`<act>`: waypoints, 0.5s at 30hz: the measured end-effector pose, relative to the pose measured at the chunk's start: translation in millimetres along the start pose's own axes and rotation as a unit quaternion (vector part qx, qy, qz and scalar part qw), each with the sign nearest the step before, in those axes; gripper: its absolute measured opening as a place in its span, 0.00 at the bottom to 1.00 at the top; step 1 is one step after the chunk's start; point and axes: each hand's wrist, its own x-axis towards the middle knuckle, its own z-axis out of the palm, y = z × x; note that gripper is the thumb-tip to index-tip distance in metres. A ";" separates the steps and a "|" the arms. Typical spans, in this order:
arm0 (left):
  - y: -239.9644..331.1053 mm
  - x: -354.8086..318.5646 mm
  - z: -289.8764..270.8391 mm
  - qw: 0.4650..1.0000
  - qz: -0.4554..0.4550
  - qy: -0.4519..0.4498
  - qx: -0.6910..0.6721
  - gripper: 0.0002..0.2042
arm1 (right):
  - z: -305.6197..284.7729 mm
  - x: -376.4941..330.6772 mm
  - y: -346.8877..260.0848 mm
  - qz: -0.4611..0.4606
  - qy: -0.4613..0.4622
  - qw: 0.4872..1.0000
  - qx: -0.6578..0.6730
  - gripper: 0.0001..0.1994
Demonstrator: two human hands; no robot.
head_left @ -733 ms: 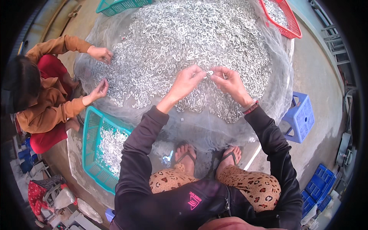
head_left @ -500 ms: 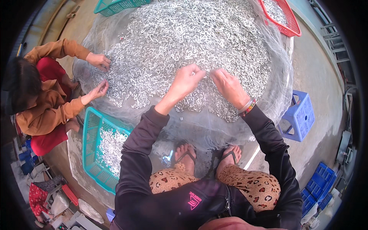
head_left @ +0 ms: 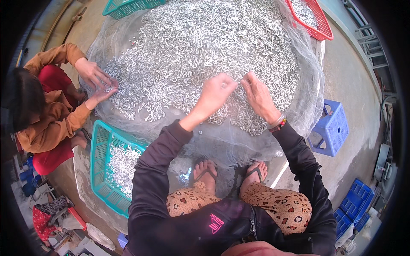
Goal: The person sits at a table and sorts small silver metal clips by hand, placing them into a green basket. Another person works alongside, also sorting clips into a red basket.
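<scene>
A wide heap of small silvery curved metal pieces (head_left: 213, 38) lies spread on a pale mesh net (head_left: 239, 147). Over its near part I hold both hands, fingertips almost meeting. My left hand (head_left: 217, 91) has its fingers curled in and is slightly blurred. Facing it, my right hand (head_left: 259, 97) keeps thumb and fingers pressed together. Whatever sits in either grip is too small to make out. A bracelet circles my right wrist.
At left, a co-worker's hands (head_left: 96, 79) meet at the heap's edge. A teal basket (head_left: 97, 160) holding whiter pieces stands near my left. Another green basket (head_left: 128, 9) and a red basket (head_left: 323, 30) stand at the back. A blue stool (head_left: 333, 128) is at right.
My two hands have shifted slightly right, staying close together over the heap. The co-worker's hands, apart before, have come together, one above the other.
</scene>
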 end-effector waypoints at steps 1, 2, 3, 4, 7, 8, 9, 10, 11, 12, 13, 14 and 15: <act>1.5 2.4 -5.5 0.997 -0.057 -0.014 -0.043 0.08 | -0.5 0.0 -1.7 -0.022 0.017 0.999 -0.023 0.08; 2.7 4.3 -12.6 0.983 -0.125 -0.036 -0.127 0.08 | -1.8 0.0 -3.6 -0.038 0.024 0.998 -0.044 0.08; 3.9 6.9 -17.7 0.978 -0.145 -0.044 -0.145 0.08 | -2.8 -0.3 -6.3 -0.046 0.034 0.996 -0.070 0.08; 5.0 9.4 -21.2 0.973 -0.158 -0.039 -0.163 0.08 | -3.3 -0.4 -9.0 -0.059 0.036 0.994 -0.089 0.07; 10.4 11.7 -19.8 0.987 -0.120 0.001 -0.109 0.08 | -3.6 -0.8 -18.1 -0.077 0.043 0.984 -0.154 0.06; 13.1 11.4 -15.0 0.993 -0.095 0.026 -0.068 0.08 | -3.9 -0.7 -20.3 -0.083 0.041 0.980 -0.174 0.06; 15.6 10.8 -10.4 0.996 -0.042 0.070 -0.025 0.08 | -4.3 -0.8 -21.3 -0.109 0.029 0.976 -0.184 0.06; 19.3 6.1 -1.8 0.996 0.052 0.074 0.008 0.08 | -5.9 -0.5 -22.1 -0.098 0.052 0.977 -0.181 0.06; 21.3 4.1 0.1 0.998 0.041 0.049 0.007 0.08 | -6.3 -0.3 -20.9 -0.108 0.066 0.978 -0.169 0.07; 25.7 0.6 0.6 0.999 0.028 0.024 0.007 0.09 | -8.3 -1.0 -20.9 -0.113 0.095 0.977 -0.156 0.07; 27.5 -0.2 -0.1 1.000 0.016 -0.002 0.006 0.09 | -9.2 -1.6 -18.5 -0.128 0.082 0.978 -0.146 0.07; 30.3 0.3 -2.1 0.997 -0.055 -0.048 -0.024 0.08 | -10.1 -2.8 -17.6 -0.138 0.084 0.977 -0.137 0.07; 31.5 1.0 -4.7 0.989 -0.091 -0.039 -0.110 0.09 | -10.6 -4.0 -15.4 -0.148 0.084 0.977 -0.129 0.06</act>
